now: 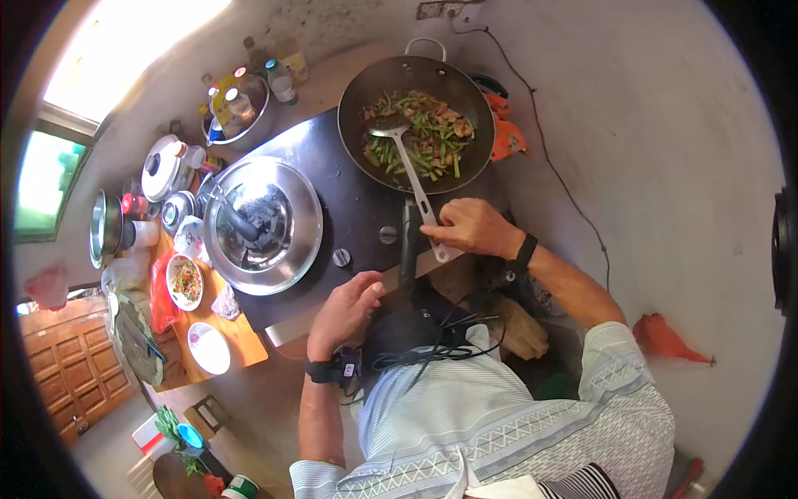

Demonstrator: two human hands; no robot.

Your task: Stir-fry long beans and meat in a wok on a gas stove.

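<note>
A dark wok (358,150) with a metal loop handle at its far side sits on the black gas stove (349,206). Pieces of green vegetable and meat (430,134) lie in it. My right hand (477,227) grips the handle of a slotted metal spatula (408,165), whose blade rests in the wok on the food. Below that hand the wok's long black handle (408,249) points towards me. My left hand (349,309) is held over the stove's near edge, beside the wok handle, fingers loosely apart and holding nothing.
A wide steel pan (312,231) with a glass lid covers the left burner. Left of it, a wooden table (243,343) bears a bowl of chopped food (186,282), a white bowl (209,349) and a lidded pot (163,165). Bottles (282,84) stand behind. A cable (552,162) hangs along the right wall.
</note>
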